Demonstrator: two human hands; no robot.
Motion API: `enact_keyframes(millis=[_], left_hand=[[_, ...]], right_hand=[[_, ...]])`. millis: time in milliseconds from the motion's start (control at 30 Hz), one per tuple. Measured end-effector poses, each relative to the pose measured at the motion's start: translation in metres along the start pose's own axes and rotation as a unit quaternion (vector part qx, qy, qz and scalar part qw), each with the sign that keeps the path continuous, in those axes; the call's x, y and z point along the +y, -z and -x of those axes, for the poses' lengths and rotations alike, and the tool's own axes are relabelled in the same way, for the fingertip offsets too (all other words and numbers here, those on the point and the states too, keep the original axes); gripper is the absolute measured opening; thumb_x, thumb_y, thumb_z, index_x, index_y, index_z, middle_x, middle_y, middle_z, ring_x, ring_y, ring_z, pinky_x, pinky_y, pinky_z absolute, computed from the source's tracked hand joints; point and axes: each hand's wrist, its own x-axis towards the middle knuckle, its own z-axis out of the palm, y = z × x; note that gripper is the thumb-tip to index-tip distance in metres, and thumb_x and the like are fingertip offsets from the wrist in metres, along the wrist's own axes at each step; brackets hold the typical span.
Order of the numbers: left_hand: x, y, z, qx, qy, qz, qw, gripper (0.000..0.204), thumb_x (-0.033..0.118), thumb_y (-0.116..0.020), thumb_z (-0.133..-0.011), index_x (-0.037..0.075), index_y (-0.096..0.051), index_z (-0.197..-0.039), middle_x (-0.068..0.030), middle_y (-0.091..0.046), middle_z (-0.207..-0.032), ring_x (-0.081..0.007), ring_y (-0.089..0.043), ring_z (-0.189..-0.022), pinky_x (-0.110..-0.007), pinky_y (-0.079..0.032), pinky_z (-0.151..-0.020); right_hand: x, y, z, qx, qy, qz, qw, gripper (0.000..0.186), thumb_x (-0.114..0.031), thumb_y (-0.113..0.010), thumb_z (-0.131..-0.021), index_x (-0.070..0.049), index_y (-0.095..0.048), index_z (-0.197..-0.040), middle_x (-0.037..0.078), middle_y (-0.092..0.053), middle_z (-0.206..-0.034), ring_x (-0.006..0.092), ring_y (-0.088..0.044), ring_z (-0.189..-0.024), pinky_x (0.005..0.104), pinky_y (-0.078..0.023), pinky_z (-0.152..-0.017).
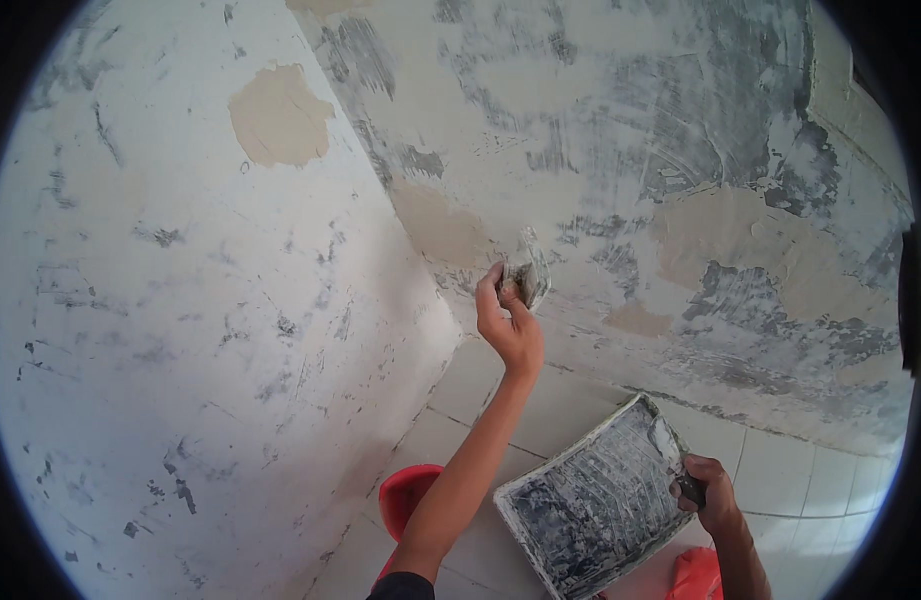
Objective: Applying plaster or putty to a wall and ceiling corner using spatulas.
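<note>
Dark sleeve (pixel 403 587) at the bottom edge sits nearest us in the head view. Our left hand (pixel 513 335) has its fingers closed on a smeared scraper (pixel 534 272), up by the patchy wall (pixel 621 100), just beside a tan patch (pixel 446 228); blade contact, we can't tell. Our right hand (pixel 719 495) grips a dark handle (pixel 692 490) at the right side of a smeared tray (pixel 591 505), over the tiled floor (pixel 776 470). Red bowl (pixel 401 495) beside the left forearm. To smooth well, we'd suggest a low blade angle, light even pressure, edges feathered, tray close below for drips.
</note>
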Motion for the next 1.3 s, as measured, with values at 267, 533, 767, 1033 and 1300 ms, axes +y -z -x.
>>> enact_keyframes(millis=[267, 533, 767, 1033, 1300], left_hand=[[-0.021, 0.045, -0.078, 0.084, 0.100, 0.039, 0.991, 0.026, 0.008, -0.047, -0.105, -0.005, -0.053, -0.127, -0.0144, -0.062, -0.115, -0.0221, -0.060, -0.101, -0.033, -0.048, -0.092], [-0.032, 0.020, -0.146, 0.126, 0.024, 0.028, 0.991, 0.026, 0.011, -0.052, -0.104, -0.006, -0.058, -0.123, -0.0158, -0.065, -0.114, -0.0229, -0.061, -0.100, -0.034, -0.048, -0.092], [-0.002, -0.002, -0.078, 0.023, -0.090, -0.065, 0.994, 0.027, 0.013, -0.051, -0.104, -0.003, -0.059, -0.125, -0.0140, -0.065, -0.107, -0.0225, -0.061, -0.095, -0.034, -0.049, -0.086], [0.016, 0.028, -0.115, 0.076, 0.061, -0.004, 0.995, 0.026, 0.010, -0.049, -0.105, -0.005, -0.057, -0.125, -0.0143, -0.063, -0.117, -0.0226, -0.061, -0.104, -0.032, -0.048, -0.090], [0.002, 0.014, -0.143, 0.072, 0.056, -0.028, 0.995, 0.027, 0.009, -0.049, -0.104, -0.006, -0.056, -0.126, -0.0178, -0.064, -0.113, -0.0251, -0.064, -0.100, -0.034, -0.051, -0.087]], right_hand=[[0.001, 0.009, 0.006, -0.015, 0.041, 0.011, 0.999, 0.031, -0.031, -0.051, -0.095, -0.004, -0.062, -0.085, 0.007, -0.060, -0.067, 0.0107, -0.045, -0.048, 0.0257, -0.032, -0.046], [0.007, 0.006, 0.000, -0.019, 0.006, -0.001, 1.000, 0.030, -0.031, -0.050, -0.094, -0.003, -0.061, -0.088, 0.007, -0.060, -0.069, 0.0106, -0.045, -0.049, 0.0253, -0.032, -0.045], [0.009, 0.007, -0.002, -0.022, -0.001, -0.011, 1.000, 0.029, -0.028, -0.050, -0.097, -0.004, -0.062, -0.086, 0.008, -0.061, -0.067, 0.0116, -0.045, -0.047, 0.0264, -0.032, -0.044], [0.008, 0.007, 0.005, -0.008, 0.009, -0.012, 1.000, 0.028, -0.028, -0.051, -0.095, -0.004, -0.062, -0.084, 0.006, -0.060, -0.067, 0.0111, -0.044, -0.047, 0.0260, -0.031, -0.045], [0.007, 0.001, 0.003, -0.022, 0.010, -0.012, 1.000, 0.026, -0.026, -0.050, -0.093, -0.004, -0.061, -0.083, 0.007, -0.060, -0.066, 0.0114, -0.044, -0.047, 0.0261, -0.032, -0.045]])
